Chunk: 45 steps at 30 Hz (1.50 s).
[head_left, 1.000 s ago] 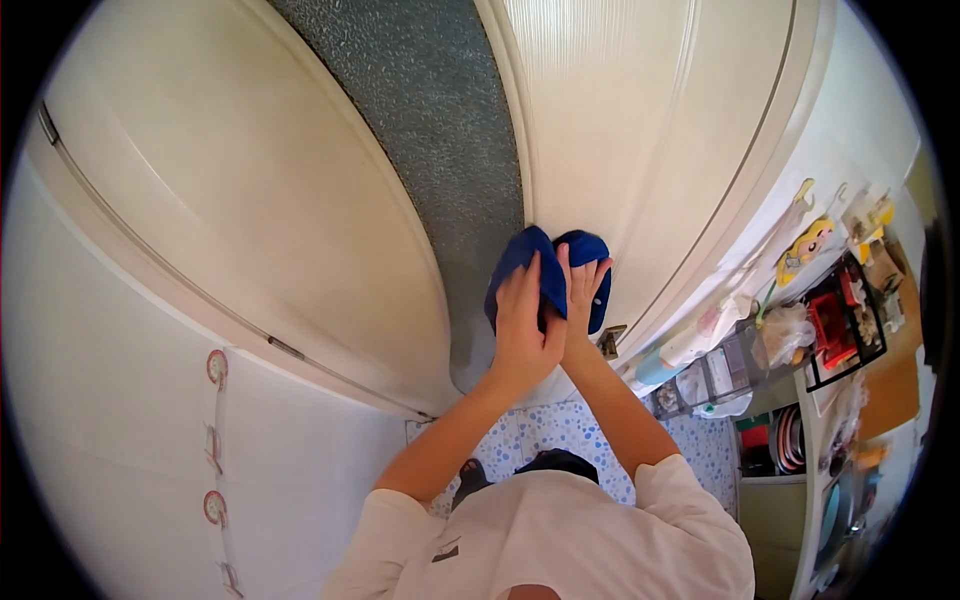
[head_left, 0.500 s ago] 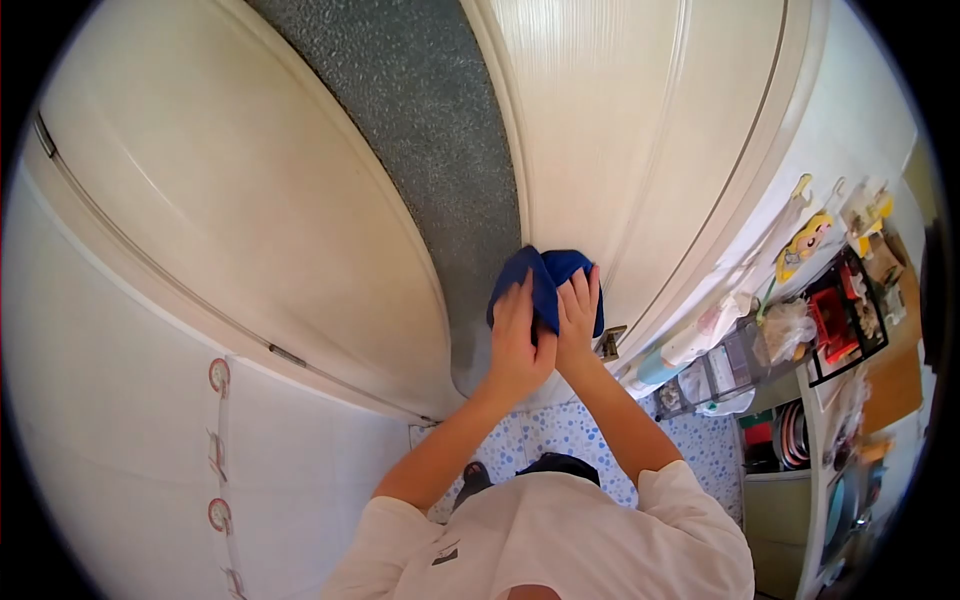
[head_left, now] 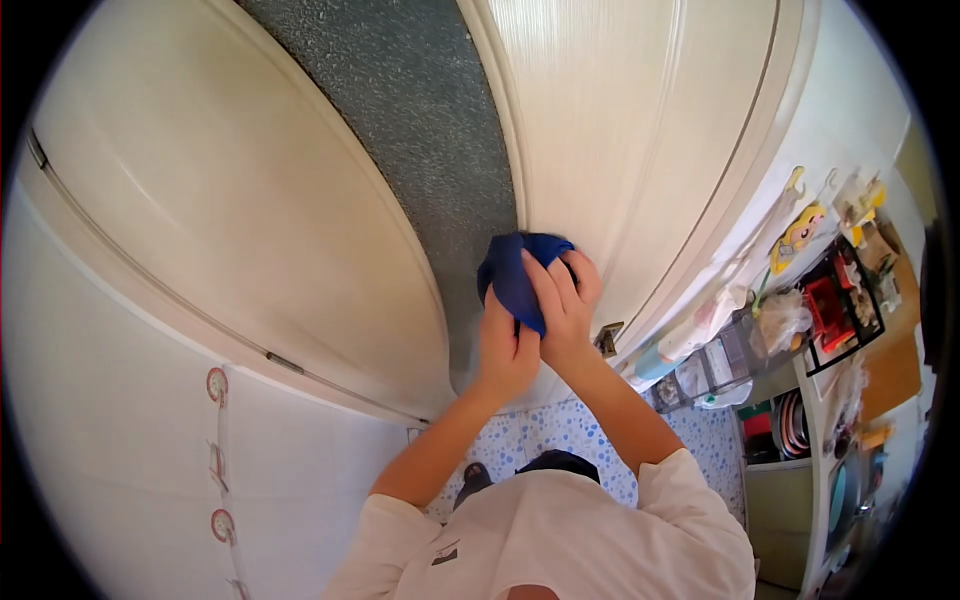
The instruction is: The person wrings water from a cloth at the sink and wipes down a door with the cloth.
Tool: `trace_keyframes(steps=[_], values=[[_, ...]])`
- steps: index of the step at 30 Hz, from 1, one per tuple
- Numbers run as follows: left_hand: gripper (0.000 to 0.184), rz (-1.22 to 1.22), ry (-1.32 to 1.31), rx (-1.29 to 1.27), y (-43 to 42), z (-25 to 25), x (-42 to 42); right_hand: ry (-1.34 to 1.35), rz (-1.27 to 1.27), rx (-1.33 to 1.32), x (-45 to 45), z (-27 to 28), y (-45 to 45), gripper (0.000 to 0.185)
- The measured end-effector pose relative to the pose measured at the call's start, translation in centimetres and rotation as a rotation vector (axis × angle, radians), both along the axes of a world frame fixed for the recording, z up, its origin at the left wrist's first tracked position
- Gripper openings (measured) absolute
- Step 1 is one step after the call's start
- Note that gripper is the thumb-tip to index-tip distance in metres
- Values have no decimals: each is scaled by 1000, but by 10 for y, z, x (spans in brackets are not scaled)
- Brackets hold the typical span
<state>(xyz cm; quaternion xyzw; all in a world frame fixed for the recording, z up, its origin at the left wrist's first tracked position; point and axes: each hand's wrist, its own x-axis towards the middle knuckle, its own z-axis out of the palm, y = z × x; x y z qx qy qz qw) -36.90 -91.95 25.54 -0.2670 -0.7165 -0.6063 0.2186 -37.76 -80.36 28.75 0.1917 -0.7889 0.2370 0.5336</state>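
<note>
A crumpled dark blue cloth (head_left: 512, 280) is bunched between my two hands, in front of the cream door (head_left: 610, 130) and its textured grey glass strip (head_left: 410, 130). My left hand (head_left: 505, 340) holds the cloth from the lower left, its fingertips partly hidden beneath a fold. On the right side, my right hand (head_left: 566, 305) lies over the cloth with its fingers bent around it. Both wrists are close together. The metal door handle (head_left: 607, 338) is just right of my right hand.
Hooks (head_left: 217, 385) line the white wall at left. To the right are a clear plastic rack (head_left: 715, 370), a black-framed basket (head_left: 845, 310) with red items, and a shelf unit (head_left: 785, 500). Blue-speckled floor tiles (head_left: 570, 425) show below.
My right hand has shifted left and over the cloth, while my left hand's fingers have slid under a fold. The cloth has been refolded and moved slightly left.
</note>
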Motion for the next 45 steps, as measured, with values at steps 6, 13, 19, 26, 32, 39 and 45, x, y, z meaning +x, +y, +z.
trace_keyframes(steps=[6, 13, 19, 26, 32, 39, 45], values=[[45, 70, 140, -36, 3, 1, 0, -65, 27, -99, 3, -17, -6, 51], [47, -60, 91, -55, -7, 8, -2, -124, 18, -134, 10, -15, -10, 53], [45, -42, 62, -42, -8, 18, 0, -142, 37, -187, 11, -3, -14, 53], [47, -50, 137, -109, -12, 3, -9, -176, 18, -186, 13, -14, -16, 53], [47, -96, 44, -115, -17, 22, -1, -220, 86, -185, 14, -6, -14, 56], [49, -72, 138, -99, -18, 30, -6, -190, 84, -224, 14, 1, -19, 56], [51, -56, 99, -116, -15, 19, -3, -226, 84, -216, 16, -12, -19, 58]])
